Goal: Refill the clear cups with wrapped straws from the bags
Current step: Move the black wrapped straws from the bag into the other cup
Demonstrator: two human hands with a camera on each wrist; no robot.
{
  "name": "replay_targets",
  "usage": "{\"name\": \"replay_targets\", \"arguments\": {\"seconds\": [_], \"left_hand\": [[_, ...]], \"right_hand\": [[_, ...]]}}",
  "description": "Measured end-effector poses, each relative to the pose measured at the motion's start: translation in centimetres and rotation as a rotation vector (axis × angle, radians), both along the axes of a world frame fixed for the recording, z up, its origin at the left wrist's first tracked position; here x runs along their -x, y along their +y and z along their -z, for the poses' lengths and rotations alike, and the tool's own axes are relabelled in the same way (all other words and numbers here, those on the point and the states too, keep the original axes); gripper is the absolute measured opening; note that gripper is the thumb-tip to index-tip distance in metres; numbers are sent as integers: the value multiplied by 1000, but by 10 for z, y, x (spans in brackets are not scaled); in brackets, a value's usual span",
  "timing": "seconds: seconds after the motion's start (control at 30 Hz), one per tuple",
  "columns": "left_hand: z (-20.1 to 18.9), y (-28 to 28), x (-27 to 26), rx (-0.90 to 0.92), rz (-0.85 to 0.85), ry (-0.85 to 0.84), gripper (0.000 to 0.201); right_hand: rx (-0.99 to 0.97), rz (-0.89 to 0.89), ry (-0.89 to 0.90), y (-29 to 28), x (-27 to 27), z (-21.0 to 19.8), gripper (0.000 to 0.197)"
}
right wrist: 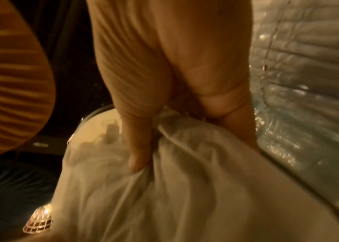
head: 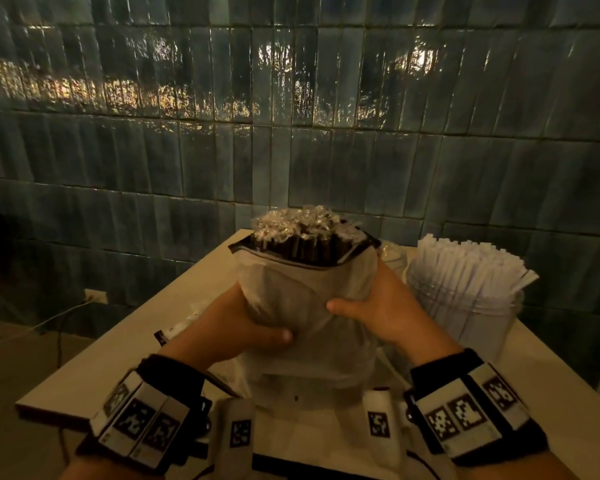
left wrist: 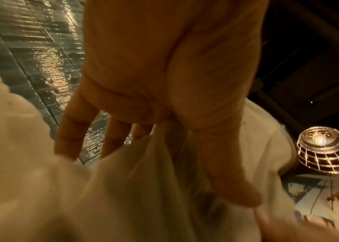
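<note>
A white bag [head: 305,299] stands upright on the table, its open top packed with dark straws in clear wrappers [head: 302,233]. My left hand [head: 243,323] grips the bag's left side, thumb across the front. My right hand [head: 371,306] grips its right side, thumb pressed into the plastic. In the wrist views the left hand [left wrist: 160,134] and right hand [right wrist: 160,131] bunch the bag's white film [left wrist: 123,188] [right wrist: 174,180]. To the right stands a clear cup [head: 471,320] full of white paper-wrapped straws [head: 465,268].
The white table [head: 125,358] ends close at the left and near edges. A dark blue tiled wall [head: 291,116] rises right behind it. Another flat bag [head: 184,327] lies behind my left hand. A cable [head: 49,320] runs along the floor at left.
</note>
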State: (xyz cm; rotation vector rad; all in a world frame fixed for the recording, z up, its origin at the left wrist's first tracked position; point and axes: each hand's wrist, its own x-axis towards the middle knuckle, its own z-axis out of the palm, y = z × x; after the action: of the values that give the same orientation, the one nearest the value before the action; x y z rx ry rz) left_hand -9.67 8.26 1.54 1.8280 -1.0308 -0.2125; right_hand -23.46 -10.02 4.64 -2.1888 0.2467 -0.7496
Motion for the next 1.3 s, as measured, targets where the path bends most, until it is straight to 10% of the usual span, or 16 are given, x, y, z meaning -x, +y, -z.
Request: {"name": "replay_targets", "arguments": {"seconds": [0.2,0.5,0.63,0.87,1.3], "left_hand": [[-41,7,9,366,-47,180,135],[-21,-5,13,-49,-118,-256,79],[-19,-3,11,-80,-140,-208,76],[-21,0,3,-142,-140,-144,80],[-99,28,5,46,-6,-57,125]], "right_hand": [[87,45,133,-1,-1,7,90],[273,-19,531,-6,6,13,79],[32,29,108,-5,17,-5,59],[-17,46,-195,2,-2,-35,90],[-35,-117,-161,6,-29,-12,50]]}}
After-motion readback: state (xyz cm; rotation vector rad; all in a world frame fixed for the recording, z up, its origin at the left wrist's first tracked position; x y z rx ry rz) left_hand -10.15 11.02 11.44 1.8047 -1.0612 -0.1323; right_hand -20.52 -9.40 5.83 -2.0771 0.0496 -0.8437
